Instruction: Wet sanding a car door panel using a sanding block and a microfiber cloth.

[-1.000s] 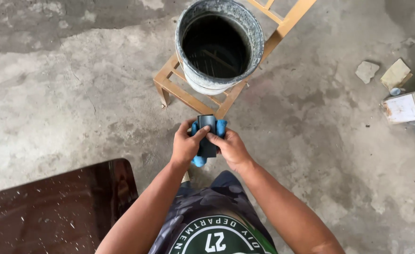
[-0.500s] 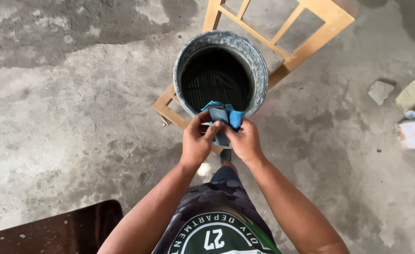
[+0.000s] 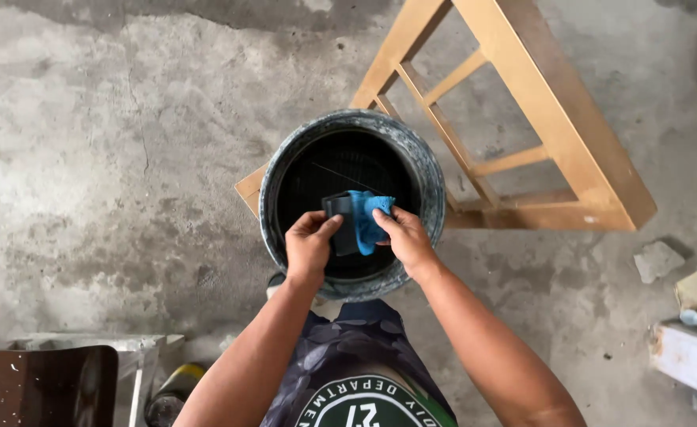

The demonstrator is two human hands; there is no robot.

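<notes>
- Seen from above, two bare hands meet over the open mouth of a round grey bucket [image 3: 427,170] with a dark inside.
- Together they hold a small dark block [image 3: 340,225] with a blue cloth [image 3: 368,217] wrapped about its right side.
- Left hand [image 3: 309,245]: fingers curled round the dark block's left edge, thumb on top.
- Right hand [image 3: 404,237]: fingers closed on the blue cloth, pressing it against the block.
- Bucket stands on the lower end of a pale wooden frame [image 3: 554,111] lying on a stained concrete floor [image 3: 87,158].
- Lower left: a dark brown tabletop [image 3: 40,387] speckled with white.
- Right edge: a loose stone [image 3: 657,259] and a white block [image 3: 690,356] on the floor.
</notes>
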